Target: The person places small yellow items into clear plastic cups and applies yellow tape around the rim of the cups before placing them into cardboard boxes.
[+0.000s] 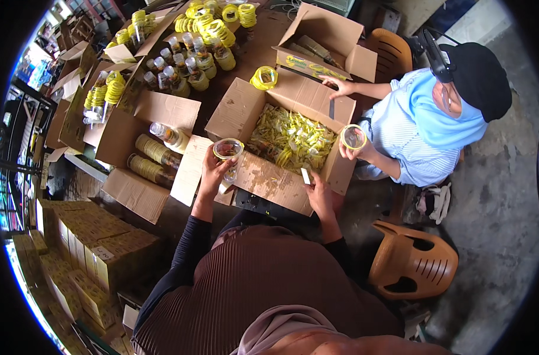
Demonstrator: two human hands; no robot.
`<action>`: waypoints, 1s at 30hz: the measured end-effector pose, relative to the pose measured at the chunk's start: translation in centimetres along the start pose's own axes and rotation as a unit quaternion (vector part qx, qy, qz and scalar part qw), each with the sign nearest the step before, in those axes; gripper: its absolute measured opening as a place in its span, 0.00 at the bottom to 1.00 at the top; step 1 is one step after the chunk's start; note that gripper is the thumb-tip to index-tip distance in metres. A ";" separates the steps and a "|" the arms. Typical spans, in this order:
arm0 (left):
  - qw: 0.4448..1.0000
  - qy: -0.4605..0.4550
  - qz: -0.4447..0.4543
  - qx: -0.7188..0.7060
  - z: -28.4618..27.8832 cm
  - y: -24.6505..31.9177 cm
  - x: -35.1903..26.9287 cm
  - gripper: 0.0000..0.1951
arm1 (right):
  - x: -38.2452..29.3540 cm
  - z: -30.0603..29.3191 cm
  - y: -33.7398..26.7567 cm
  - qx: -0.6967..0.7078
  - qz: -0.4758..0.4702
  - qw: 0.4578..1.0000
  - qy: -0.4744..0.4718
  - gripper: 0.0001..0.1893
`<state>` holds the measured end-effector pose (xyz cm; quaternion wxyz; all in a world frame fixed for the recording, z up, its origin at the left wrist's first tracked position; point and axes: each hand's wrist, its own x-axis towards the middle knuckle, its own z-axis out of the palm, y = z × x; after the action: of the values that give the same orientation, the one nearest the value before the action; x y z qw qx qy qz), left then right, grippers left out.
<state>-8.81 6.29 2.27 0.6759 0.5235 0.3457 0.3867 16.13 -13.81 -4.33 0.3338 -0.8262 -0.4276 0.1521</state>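
Observation:
My left hand grips a clear plastic cup with a yellow rim, near the front left corner of an open cardboard box. Yellow and clear plastic scraps fill much of that box. Over its front flap, my right hand pinches a small white flat piece; what it is exactly cannot be made out. Another clear plastic item shows just below the held cup, partly hidden by my hand.
Across the box sits a person holding a similar cup. A roll of yellow rings rests on the back flap. Left stands a carton of stacked cups; behind are several cup stacks. An orange plastic chair is at right.

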 end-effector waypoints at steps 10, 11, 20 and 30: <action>0.997 -0.052 0.009 -0.049 0.5 0.9 3.4 0.25 | -2.1 -0.8 -2.5 -0.001 0.054 0.996 -0.068 0.16; 0.998 -0.049 0.008 -0.045 0.5 1.2 3.7 0.25 | -2.4 -0.6 -2.5 -0.003 0.058 0.996 -0.061 0.16; 0.997 -0.050 0.008 -0.054 -1.4 1.9 5.9 0.26 | -3.7 -0.7 -2.1 0.016 0.061 0.998 0.008 0.18; 0.997 -0.048 0.032 -0.050 -3.1 2.0 7.3 0.26 | 3.6 -1.9 4.6 0.247 0.196 0.942 0.116 0.23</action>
<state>-8.43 14.42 3.14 0.7044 0.5179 0.2762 0.3990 22.09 -13.57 -5.93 0.5380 -0.7974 -0.1648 0.2181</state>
